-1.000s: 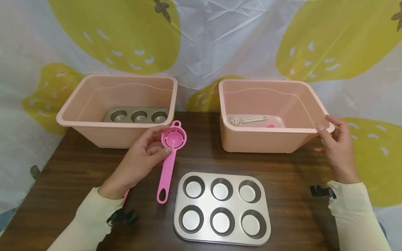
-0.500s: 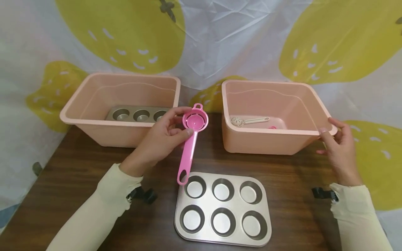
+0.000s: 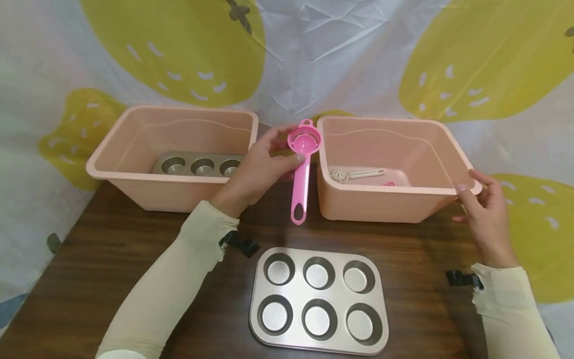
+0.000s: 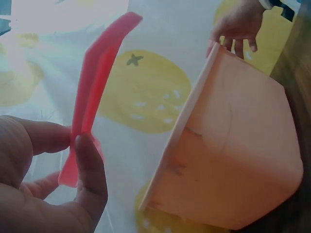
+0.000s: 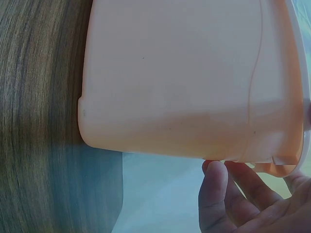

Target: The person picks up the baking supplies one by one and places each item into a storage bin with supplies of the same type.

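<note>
A pink egg separator (image 3: 300, 179) with a slotted cup and a long holed handle hangs in the air, cup up. My left hand (image 3: 264, 162) pinches it just below the cup between thumb and fingers, close to the left end of the right pink bin (image 3: 372, 204). The left wrist view shows the pink egg separator (image 4: 92, 92) edge-on in that pinch. My right hand (image 3: 486, 214) grips the bin's front right corner by the rim. Inside this bin lie a cream egg separator (image 3: 354, 174) and a small pink piece (image 3: 389, 183), mostly hidden by the front wall.
A silver muffin tin (image 3: 319, 299) lies on the dark wooden table (image 3: 215, 319) in front. The left pink bin (image 3: 175, 192) holds another muffin tin (image 3: 202, 167). Behind both bins hangs a lemon-print cloth (image 3: 291, 60).
My left hand has carried the pink egg separator right and upward, from the left bin's front corner to beside the right bin. My right hand keeps its grip on the rim.
</note>
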The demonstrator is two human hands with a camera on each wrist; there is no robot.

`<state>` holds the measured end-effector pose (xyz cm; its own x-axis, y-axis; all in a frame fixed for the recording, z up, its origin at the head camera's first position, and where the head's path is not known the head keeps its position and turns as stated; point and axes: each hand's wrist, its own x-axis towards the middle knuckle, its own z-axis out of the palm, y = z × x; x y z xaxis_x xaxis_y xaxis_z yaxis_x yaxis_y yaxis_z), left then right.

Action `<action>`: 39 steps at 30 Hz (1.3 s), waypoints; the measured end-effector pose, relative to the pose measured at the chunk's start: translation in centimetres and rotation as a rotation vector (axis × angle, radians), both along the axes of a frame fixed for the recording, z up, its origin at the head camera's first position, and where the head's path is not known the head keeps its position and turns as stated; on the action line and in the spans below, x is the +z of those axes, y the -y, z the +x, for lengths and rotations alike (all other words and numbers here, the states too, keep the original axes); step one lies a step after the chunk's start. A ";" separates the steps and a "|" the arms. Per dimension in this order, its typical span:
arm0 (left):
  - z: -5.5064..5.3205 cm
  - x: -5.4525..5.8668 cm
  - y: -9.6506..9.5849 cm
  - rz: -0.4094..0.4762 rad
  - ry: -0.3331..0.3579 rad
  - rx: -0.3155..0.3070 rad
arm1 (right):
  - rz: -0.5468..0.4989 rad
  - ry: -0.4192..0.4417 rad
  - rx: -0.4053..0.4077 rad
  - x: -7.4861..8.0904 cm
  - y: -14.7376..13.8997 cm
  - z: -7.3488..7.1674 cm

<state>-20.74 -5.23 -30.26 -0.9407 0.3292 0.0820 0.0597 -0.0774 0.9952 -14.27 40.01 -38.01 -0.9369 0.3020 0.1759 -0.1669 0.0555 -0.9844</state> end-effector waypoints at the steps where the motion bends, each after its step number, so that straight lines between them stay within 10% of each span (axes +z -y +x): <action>1: -0.3 0.1 -0.4 0.019 0.006 -0.001 | -0.003 -0.002 0.000 0.0 0.0 0.0; 19: -5.5 0.9 -8.0 0.098 0.083 0.143 | -0.018 -0.009 0.004 0.0 -0.2 0.2; 28: -6.2 0.6 -11.6 0.045 0.144 0.148 | -0.011 0.004 -0.003 -0.1 -0.1 0.1; 39: -6.1 -0.5 -10.7 0.123 0.141 0.081 | -0.006 -0.007 0.007 -0.1 0.1 -0.2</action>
<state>-26.86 5.46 -30.73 -0.9687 0.2477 -0.0171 -0.0682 -0.1993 0.9776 -14.42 39.88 -38.13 -0.9377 0.2967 0.1808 -0.1745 0.0480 -0.9835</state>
